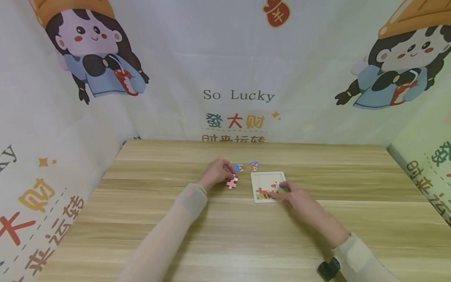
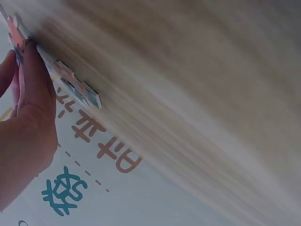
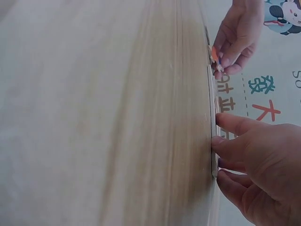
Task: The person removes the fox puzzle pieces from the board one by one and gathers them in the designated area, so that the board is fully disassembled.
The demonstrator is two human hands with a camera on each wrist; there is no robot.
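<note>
My left hand [image 1: 217,172] pinches a pink jigsaw piece [image 1: 231,182] between thumb and fingertips, left of a pale square puzzle tray [image 1: 258,178]. In the left wrist view the piece [image 2: 16,34] stands tilted at the fingertips. My right hand [image 1: 299,199] lies over the tray's right side, thumb and forefinger spread apart and touching it. From the right wrist view, the fingers of this hand [image 3: 263,160] rest along the thin tray [image 3: 212,117] and its edge. Fitted pieces [image 1: 264,192] in orange, white and green fill the tray's lower part, partly hidden by the right hand.
Two loose jigsaw pieces lie beyond the tray, a blue-and-orange one [image 1: 239,167] and another blue one [image 1: 254,166]. All of it is on a wood-grain table [image 1: 218,235]. A printed cloth [image 1: 169,78] hangs behind and at both sides.
</note>
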